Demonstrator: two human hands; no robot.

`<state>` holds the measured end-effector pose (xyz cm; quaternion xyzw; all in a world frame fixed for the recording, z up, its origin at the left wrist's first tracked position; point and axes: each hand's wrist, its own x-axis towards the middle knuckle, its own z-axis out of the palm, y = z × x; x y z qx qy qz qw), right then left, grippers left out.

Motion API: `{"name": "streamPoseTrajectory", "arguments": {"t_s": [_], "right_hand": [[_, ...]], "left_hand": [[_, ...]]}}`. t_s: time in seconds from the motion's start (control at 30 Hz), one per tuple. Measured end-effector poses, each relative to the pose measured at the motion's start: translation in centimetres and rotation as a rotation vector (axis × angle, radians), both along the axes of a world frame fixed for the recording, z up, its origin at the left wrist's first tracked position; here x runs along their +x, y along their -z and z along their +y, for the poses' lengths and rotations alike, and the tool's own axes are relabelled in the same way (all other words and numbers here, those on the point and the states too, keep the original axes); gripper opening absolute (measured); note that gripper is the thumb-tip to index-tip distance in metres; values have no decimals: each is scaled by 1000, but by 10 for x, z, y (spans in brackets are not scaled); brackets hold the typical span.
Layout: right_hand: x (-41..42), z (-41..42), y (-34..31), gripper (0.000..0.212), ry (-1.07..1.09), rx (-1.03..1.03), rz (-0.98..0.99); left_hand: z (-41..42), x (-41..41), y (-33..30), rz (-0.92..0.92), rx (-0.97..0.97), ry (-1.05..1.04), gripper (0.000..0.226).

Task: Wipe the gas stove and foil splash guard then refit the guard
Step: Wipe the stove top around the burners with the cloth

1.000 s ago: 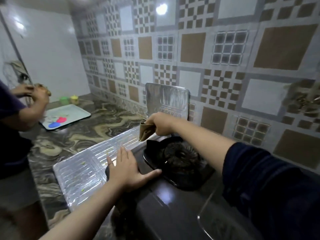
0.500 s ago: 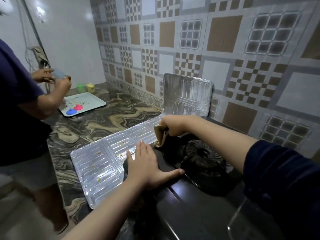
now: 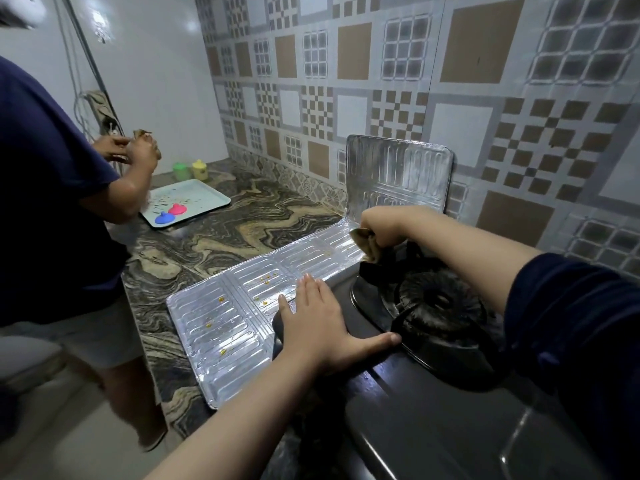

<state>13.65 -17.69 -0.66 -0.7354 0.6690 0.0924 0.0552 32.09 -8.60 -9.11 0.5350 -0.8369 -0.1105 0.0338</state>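
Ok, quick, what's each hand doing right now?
Left hand: open, flat on the black gas stove.
Right hand: grips a crumpled brown cloth.

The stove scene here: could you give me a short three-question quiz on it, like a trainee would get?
1. True or false: the left hand lies flat on the stove.
2. What does the right hand grip: A a sponge, B a brown cloth, C a spoon?
3. How do the foil splash guard panels stand?

Key: 1 true. 2 B. 3 One panel upright against the tiled wall, the others lying flat on the counter.
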Motion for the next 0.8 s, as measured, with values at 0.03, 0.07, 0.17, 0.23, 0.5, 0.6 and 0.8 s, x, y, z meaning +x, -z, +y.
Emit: {"name": "streamPoseTrajectory", "arguments": {"t_s": [0.03,0.07,0.17,0.23,0.5,0.6,0.8], "right_hand": [[-8,-1,0,17,28,-8,19],[-17,-1,-1,16,54,-12,40],[-37,1,-4,18,134,-22,54],[-48,-1,-2,19,165,-27,-7],[-66,2,4,26,305,-127,-163],[-76,13,9,32,408,-191,-184],[-75,24,3,15,444,-152,-186]], "left_hand": [[0,0,0,-1,1,0,145],[-1,0,1,0,1,0,146],[-1,2,2,7,5,1,147],[-2,2,2,10,1,3,147],[-1,1,2,23,-4,-4,146],[-2,2,2,27,-13,-3,146],[-3,1,4,32,-24,-7,147]]}}
